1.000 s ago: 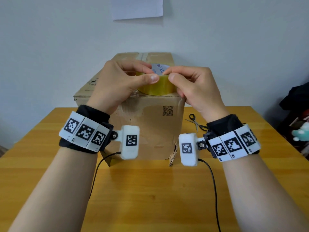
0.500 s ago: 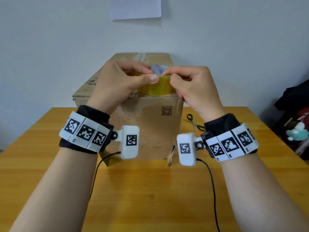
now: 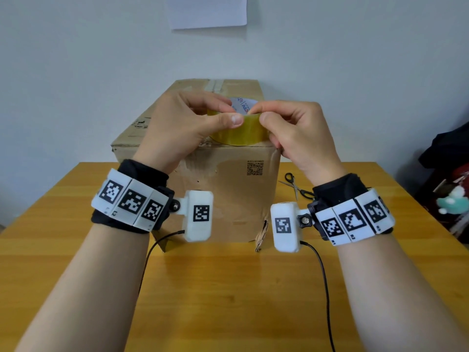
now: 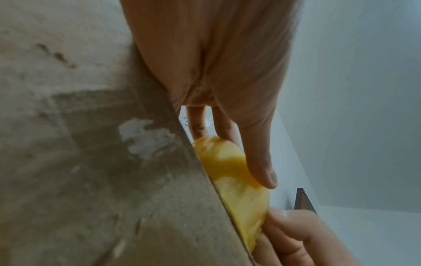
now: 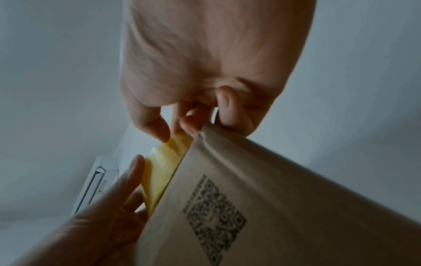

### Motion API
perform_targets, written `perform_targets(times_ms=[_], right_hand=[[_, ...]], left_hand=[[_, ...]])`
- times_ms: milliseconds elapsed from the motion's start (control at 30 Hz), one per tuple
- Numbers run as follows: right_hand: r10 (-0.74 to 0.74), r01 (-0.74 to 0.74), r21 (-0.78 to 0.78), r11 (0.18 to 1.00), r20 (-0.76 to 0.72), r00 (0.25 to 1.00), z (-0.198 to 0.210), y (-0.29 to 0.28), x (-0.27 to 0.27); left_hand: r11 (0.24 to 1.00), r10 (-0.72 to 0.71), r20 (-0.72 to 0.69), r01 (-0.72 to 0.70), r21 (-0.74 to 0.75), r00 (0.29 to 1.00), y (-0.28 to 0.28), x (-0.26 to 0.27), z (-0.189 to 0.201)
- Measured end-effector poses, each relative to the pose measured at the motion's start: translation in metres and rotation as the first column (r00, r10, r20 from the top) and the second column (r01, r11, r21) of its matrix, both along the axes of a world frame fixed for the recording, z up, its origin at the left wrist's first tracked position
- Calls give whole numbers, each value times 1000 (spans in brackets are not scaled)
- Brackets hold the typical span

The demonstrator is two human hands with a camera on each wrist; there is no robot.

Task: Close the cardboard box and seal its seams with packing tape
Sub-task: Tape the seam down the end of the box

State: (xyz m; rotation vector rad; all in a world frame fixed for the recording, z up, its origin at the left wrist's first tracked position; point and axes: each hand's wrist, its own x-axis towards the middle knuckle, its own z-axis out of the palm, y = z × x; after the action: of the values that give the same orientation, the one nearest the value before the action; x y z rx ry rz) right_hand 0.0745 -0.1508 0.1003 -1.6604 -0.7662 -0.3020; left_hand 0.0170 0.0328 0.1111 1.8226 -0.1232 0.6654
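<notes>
A closed brown cardboard box [image 3: 228, 194] stands on the wooden table, old tape along its top seam. A yellowish roll of packing tape [image 3: 241, 134] rests on the box's top near the front edge. My left hand [image 3: 182, 123] grips the roll from the left, thumb pressed on its outer face. My right hand [image 3: 291, 130] holds the roll from the right, thumb and forefinger pinched at its upper rim. The wrist views show the tape roll [image 4: 234, 180] [image 5: 164, 165] against the box edge [image 5: 262, 198], between both hands.
Black-handled scissors [image 3: 295, 186] lie on the table [image 3: 228, 288] to the right of the box. Dark clothing and a soft toy [image 3: 449, 201] sit off the table's right edge. A sheet of paper [image 3: 208, 11] hangs on the white wall behind.
My right hand's fingers have shifted slightly along the roll's upper rim. The left hand and the roll have hardly moved.
</notes>
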Motion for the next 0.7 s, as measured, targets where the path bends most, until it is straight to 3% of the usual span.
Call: perform_targets(times_ms=[567, 700], right_hand=[[-105, 105, 47, 993, 1, 994, -1, 9, 0], [-56, 58, 65, 996, -27, 998, -2, 7, 1]], left_hand=[[1000, 4, 7, -4, 19, 1000, -1, 1, 0], [1000, 0, 1, 0, 14, 1000, 0, 2, 1]])
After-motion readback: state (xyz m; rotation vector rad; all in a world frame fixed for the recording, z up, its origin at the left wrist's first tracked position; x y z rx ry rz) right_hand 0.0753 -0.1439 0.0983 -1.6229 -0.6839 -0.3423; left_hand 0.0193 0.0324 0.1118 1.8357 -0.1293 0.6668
